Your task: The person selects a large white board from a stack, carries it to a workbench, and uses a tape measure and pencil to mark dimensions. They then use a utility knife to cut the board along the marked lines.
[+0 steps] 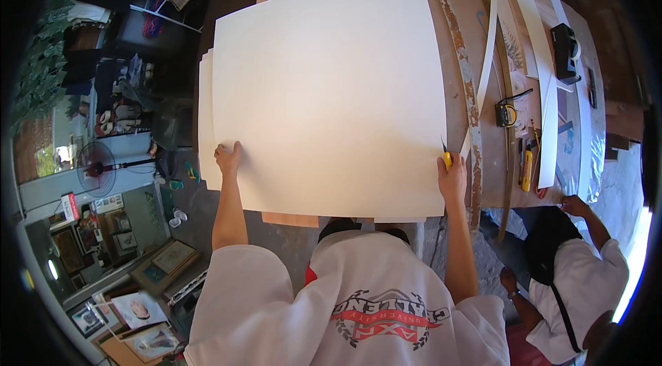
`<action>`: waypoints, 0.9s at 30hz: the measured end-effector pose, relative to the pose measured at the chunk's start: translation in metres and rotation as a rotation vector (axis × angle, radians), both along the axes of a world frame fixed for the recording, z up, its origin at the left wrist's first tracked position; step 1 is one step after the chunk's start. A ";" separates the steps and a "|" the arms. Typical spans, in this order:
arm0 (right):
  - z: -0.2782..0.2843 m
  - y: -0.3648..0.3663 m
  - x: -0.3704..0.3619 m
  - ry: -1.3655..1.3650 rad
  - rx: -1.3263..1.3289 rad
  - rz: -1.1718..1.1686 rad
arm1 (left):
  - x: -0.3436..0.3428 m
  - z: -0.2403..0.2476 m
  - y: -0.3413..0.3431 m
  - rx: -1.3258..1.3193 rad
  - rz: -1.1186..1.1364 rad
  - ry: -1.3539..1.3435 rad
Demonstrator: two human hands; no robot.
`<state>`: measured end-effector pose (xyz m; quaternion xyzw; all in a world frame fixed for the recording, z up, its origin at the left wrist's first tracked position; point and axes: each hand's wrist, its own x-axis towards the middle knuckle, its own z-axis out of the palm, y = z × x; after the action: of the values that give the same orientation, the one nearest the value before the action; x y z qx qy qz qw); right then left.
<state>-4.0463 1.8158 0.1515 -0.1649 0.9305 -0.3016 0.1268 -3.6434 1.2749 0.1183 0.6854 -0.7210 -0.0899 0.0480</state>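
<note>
A large white sheet of board [331, 97] lies in front of me over other pale sheets [205, 111], whose edges show at the left. My left hand [227, 159] is closed at the sheet's lower left edge, thumb on top and fingers curled by the edge. At the lower right edge, my right hand [452, 178] is closed around a yellow utility knife [447, 159]. Its thin blade points away from me, beside the sheet's edge.
Right of the sheet, the worktable [493, 180] holds a tape measure [506, 115], another yellow knife [527, 167], a black tape dispenser [565, 53] and long pale strips [541, 90]. Another person [579, 262] stands at the right, one hand at the table edge. A fan [98, 167] is at left.
</note>
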 end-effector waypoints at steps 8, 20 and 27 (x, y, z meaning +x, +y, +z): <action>0.019 -0.031 -0.010 -0.111 0.220 -0.158 | -0.008 0.019 -0.032 -0.090 0.027 -0.096; 0.060 -0.020 -0.003 0.002 0.217 -0.234 | 0.028 0.058 -0.074 0.088 -0.184 0.824; 0.075 0.063 -0.040 0.110 0.214 -0.308 | -0.022 0.075 -0.006 0.245 -0.174 0.989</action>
<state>-4.0864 1.8788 0.2262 -0.0225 0.9770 -0.2073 0.0450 -3.6650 1.2690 0.1937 0.4991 -0.6504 -0.4908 0.2949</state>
